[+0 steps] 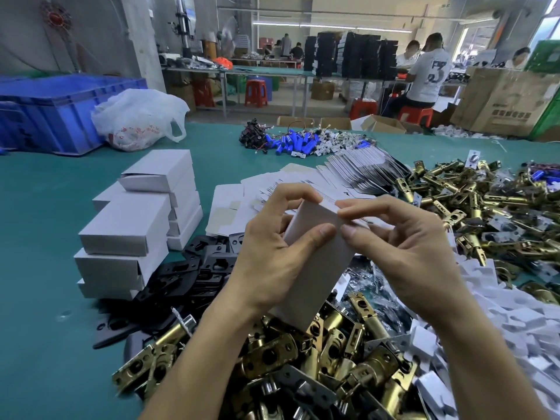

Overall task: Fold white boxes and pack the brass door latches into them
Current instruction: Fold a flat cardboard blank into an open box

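Observation:
I hold a white box (318,259) upright over the table, its far end tilted away from me. My left hand (272,253) grips its left side with the thumb across the front face. My right hand (403,247) pinches the flap at the box's top right corner. Brass door latches (333,356) lie heaped just below the box, and a second heap of latches (485,201) spreads to the right. Flat unfolded box blanks (303,183) fan out behind my hands. Folded white boxes (142,222) are stacked at the left.
Black metal plates (194,271) lie between the stacked boxes and the near latches. White plastic inserts (509,322) pile up at the right. Blue batteries with wires (297,142), a white plastic bag (139,119) and blue crates (51,110) sit further back on the green table (39,344). People work at distant benches.

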`<state>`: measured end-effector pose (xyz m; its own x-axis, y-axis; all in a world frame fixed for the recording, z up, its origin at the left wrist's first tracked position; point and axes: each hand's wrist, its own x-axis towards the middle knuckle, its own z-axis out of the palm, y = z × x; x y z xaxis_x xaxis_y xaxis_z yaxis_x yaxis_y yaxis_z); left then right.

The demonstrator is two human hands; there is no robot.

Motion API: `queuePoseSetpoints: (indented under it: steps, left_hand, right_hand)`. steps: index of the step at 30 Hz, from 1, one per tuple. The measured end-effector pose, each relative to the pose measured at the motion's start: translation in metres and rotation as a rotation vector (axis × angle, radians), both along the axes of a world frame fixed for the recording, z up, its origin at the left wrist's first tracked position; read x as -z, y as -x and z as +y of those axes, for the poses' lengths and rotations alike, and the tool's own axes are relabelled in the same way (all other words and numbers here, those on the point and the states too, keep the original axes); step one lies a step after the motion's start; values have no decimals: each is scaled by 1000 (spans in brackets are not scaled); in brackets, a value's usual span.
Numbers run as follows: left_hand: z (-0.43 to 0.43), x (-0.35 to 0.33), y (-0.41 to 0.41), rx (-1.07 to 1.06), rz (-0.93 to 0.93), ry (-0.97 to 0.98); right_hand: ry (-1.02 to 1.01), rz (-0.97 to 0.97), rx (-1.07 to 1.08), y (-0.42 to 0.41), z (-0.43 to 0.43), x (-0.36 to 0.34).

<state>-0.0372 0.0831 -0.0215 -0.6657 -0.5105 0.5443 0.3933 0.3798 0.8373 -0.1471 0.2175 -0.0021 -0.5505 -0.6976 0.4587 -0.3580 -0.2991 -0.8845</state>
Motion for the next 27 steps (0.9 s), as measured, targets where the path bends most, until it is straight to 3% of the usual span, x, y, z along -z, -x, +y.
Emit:
queuePoseSetpoints:
  steps: [11, 16, 20, 27]
  left_hand:
    - [5, -22, -8, -164, 223, -87]
    - [10, -23, -6, -176, 169, -199]
    - [10, -24, -10, -258, 30, -57]
    - [3, -30, -20, -395, -57, 111]
  right_hand:
    - [-76, -80, -188, -10, -14, 7]
    - [-82, -18, -108, -7, -9, 2]
    - [-120, 57, -68, -7, -8, 2]
    - [-191, 38, -184, -16, -14, 6]
